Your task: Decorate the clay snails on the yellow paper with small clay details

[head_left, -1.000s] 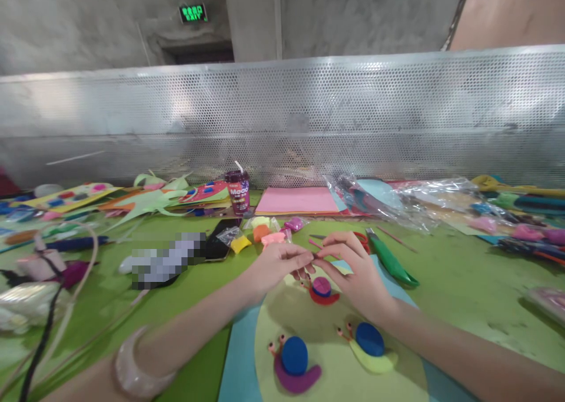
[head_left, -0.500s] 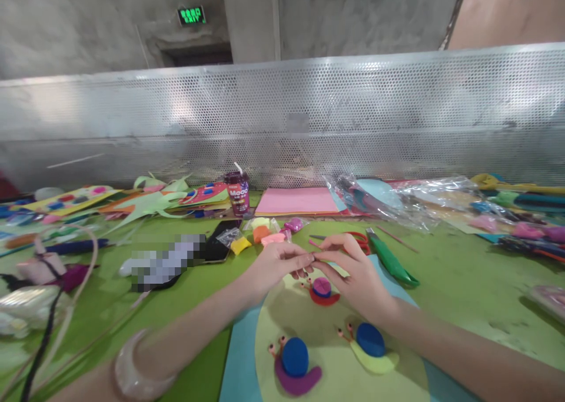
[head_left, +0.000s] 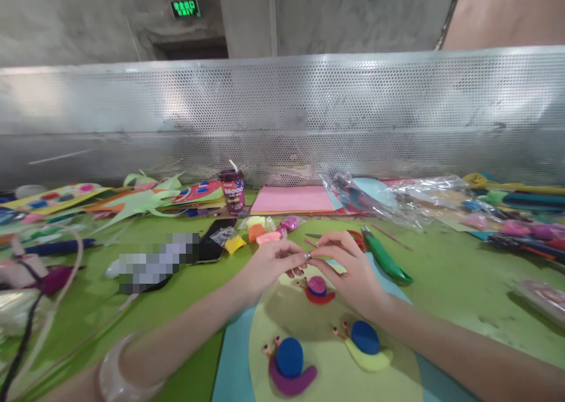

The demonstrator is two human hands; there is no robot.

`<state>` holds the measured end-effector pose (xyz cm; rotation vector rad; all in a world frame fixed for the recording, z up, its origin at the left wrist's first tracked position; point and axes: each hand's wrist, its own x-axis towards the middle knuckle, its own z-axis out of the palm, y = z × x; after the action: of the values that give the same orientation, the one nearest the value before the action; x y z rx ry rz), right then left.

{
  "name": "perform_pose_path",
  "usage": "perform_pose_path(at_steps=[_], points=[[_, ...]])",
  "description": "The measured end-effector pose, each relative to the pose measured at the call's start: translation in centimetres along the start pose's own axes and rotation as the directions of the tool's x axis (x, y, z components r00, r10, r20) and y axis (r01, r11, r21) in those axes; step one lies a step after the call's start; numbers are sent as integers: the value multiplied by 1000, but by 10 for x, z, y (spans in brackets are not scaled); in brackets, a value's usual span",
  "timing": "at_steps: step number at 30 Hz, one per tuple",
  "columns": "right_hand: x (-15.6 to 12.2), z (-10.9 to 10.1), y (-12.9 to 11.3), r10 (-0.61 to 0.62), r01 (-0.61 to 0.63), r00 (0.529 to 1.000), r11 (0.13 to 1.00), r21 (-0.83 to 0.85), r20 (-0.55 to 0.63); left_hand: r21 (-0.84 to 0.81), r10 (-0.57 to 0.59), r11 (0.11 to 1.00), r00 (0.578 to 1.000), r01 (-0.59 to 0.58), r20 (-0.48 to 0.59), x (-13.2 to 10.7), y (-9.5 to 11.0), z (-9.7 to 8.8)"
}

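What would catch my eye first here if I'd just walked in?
Probably the purple snail at the lower left of the pale circle, the yellow snail on the right and the red snail farther back. The left hand and right hand meet near the red snail. A silvery panel spans the background.

Soft light, glare on perforated panel (head_left: 375,105), shadows across yellow-green circle (head_left: 333,375), soft, stretched edges

A tiny, indistinct piece (head_left: 308,256) is held near the red snail (head_left: 318,292).
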<state>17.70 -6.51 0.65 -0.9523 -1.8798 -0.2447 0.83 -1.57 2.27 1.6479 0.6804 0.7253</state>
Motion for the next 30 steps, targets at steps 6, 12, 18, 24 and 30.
perform_pose_path(at_steps=[6,12,18,24,30], points=[[-1,1,0,27,-28,1000,1000,10,14,4,2,1000,1000,-2,-12,-3,3,0],[0,1,-1,52,-53,999,998,47,12,15,3,1000,999,-2,-45,-2,3,2],[4,-1,-1,126,-125,992,991,51,-1,-40,-7,999,997,4,-80,-1,2,0],[3,-2,3,178,-176,984,983,47,-29,-66,-31,997,996,26,-80,-1,1,-1],[4,0,3,193,-191,980,980,55,-51,-52,-24,998,997,20,-78,0,-1,-1]])
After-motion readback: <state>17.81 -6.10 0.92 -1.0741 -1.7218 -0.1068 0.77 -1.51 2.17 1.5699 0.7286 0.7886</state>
